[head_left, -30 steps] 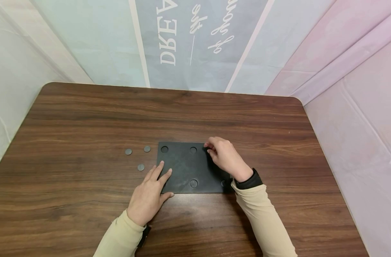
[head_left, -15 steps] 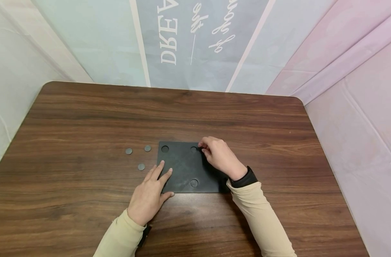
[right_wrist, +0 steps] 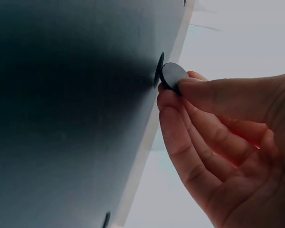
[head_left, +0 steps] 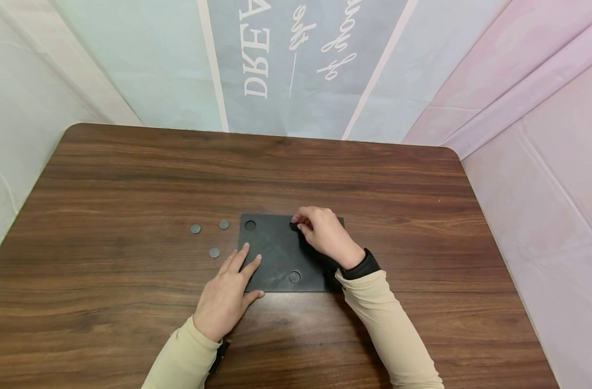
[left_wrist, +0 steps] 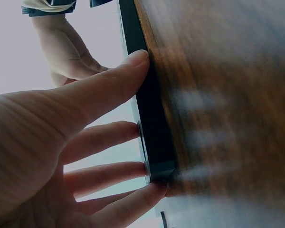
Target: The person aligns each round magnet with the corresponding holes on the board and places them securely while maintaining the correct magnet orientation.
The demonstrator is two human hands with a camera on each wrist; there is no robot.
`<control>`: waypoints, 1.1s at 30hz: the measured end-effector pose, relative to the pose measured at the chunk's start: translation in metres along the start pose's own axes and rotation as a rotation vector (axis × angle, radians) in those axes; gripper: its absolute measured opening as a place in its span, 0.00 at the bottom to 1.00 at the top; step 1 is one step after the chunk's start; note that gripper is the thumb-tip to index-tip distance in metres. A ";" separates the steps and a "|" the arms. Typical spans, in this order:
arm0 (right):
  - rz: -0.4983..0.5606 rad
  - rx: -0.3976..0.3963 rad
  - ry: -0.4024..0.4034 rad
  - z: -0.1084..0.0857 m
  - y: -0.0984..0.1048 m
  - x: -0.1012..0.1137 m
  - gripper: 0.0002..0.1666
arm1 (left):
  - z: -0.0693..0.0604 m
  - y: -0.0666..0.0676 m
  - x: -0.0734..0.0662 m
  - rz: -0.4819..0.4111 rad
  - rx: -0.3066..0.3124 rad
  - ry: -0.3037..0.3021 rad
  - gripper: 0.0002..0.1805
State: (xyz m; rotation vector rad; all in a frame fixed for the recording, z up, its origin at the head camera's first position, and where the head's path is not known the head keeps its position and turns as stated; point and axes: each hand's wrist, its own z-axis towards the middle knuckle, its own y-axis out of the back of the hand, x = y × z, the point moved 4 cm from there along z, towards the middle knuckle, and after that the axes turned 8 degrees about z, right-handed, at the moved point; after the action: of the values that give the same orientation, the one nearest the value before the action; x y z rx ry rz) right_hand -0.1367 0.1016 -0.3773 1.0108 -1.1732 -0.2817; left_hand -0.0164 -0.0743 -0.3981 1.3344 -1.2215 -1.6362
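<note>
A flat black board (head_left: 271,254) with round recesses lies on the table. My left hand (head_left: 223,302) rests on its near left corner, fingers spread and straight. In the left wrist view, the thumb and fingertips touch the board's thick edge (left_wrist: 154,118). My right hand (head_left: 325,235) pinches a small dark disc (right_wrist: 173,76) between thumb and fingers. In the right wrist view, the disc is tilted right beside a recess (right_wrist: 159,71), the far middle one; whether it touches the rim I cannot tell. The far left recess (head_left: 249,225) shows dark inside.
Three loose grey discs, a far left one (head_left: 195,229), one nearer the board (head_left: 224,224) and a nearer one (head_left: 214,252), lie left of the board. A near middle recess (head_left: 294,277) looks paler inside. The wooden table (head_left: 130,178) ends at a printed backdrop (head_left: 179,65).
My right hand has moved left along the board's far edge, from right of the far middle recess to over it. The left hand has stayed in place.
</note>
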 end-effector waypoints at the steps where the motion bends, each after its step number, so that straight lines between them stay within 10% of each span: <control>1: 0.008 0.004 -0.005 0.000 -0.001 0.000 0.08 | 0.000 0.000 0.000 0.002 0.000 -0.001 0.35; 33: 0.013 0.058 -0.075 -0.003 -0.005 0.000 0.10 | 0.000 0.001 -0.001 0.009 0.012 0.002 0.35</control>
State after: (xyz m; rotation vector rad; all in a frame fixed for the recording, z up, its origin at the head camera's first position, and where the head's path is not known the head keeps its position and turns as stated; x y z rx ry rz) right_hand -0.1331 0.1003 -0.3812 1.0503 -1.2612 -0.2792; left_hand -0.0161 -0.0736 -0.3971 1.3355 -1.2366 -1.6229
